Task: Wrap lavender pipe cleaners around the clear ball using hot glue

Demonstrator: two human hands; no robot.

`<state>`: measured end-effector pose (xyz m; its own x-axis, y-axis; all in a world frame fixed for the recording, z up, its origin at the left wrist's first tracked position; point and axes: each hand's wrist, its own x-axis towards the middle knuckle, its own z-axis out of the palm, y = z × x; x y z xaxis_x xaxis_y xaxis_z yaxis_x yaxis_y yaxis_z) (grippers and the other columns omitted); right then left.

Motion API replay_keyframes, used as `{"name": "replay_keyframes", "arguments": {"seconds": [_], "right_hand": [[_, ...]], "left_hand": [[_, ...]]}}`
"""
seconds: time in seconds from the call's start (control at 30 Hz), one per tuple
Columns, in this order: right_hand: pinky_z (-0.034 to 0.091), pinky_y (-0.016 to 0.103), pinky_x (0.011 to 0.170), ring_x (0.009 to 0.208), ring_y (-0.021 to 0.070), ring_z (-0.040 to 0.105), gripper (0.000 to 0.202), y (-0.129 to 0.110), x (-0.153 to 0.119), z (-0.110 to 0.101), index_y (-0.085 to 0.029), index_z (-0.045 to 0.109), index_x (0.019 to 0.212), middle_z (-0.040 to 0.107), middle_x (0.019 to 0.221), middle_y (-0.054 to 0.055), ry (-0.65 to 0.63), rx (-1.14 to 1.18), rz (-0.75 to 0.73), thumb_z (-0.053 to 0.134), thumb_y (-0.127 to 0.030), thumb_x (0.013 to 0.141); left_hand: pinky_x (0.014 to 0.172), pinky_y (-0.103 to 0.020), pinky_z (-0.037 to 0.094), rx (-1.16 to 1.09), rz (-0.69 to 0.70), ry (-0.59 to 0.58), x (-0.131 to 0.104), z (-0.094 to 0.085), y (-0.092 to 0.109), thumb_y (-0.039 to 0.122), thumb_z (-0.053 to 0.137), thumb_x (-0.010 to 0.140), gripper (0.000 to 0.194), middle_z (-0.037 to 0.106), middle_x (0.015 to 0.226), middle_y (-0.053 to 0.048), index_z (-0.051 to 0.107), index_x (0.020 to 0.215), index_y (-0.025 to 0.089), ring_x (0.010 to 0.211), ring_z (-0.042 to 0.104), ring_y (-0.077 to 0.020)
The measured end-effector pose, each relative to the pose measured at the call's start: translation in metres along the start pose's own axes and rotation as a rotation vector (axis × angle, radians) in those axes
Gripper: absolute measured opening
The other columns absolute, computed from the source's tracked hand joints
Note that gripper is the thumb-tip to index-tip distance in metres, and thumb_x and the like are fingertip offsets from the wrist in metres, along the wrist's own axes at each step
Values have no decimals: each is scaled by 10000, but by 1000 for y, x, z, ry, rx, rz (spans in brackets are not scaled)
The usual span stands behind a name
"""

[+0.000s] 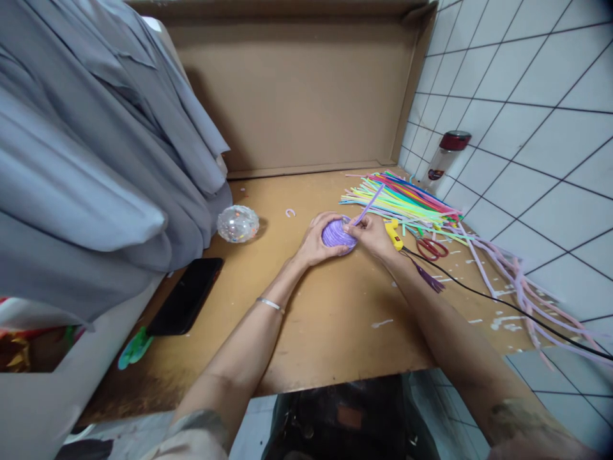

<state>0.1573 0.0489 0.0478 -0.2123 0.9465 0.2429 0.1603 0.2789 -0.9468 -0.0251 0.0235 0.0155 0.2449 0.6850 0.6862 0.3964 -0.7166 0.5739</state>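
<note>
A round purple ball, wrapped in fuzzy strands, (336, 235) is held over the middle of the wooden table. My left hand (317, 241) curls around its left side and bottom. At the ball's upper right, my right hand (371, 234) pinches a purple strip (370, 203) whose free end sticks up to the right. A yellow glue gun (393, 235) lies just beyond my right hand, its black cable running right. Behind it is a pile of multicoloured pipe cleaners (407, 199).
Red-handled scissors (432, 249) and a purple tassel (430, 279) lie right of my right forearm. A clear ball (238, 223) and a black phone (186, 296) are at left, near a grey cloth (105, 147). A red-lidded bottle (445, 160) stands by the tiled wall.
</note>
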Motion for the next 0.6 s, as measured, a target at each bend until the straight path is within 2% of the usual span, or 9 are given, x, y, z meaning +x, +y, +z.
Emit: {"name": "replay_keyframes", "arguments": {"seconds": [0.13, 0.6], "right_hand": [[374, 263, 543, 543, 116, 470, 201, -3, -1, 0, -191, 612, 647, 551, 563, -27, 10, 0, 12, 731, -350, 615], [423, 272, 571, 581, 136, 524, 168, -6, -3, 0, -179, 648, 650, 619, 609, -2, 21, 2, 30, 737, -318, 617]], "left_hand": [[1109, -520, 447, -7, -16, 23, -2, 2, -2, 580, 835, 689, 725, 618, 1314, -118, 571, 1273, 242, 1263, 581, -310], [1136, -524, 415, 99, -7, -40, 0, 0, -3, 610, 810, 712, 712, 599, 1355, -113, 572, 1286, 263, 1302, 549, -314]]}}
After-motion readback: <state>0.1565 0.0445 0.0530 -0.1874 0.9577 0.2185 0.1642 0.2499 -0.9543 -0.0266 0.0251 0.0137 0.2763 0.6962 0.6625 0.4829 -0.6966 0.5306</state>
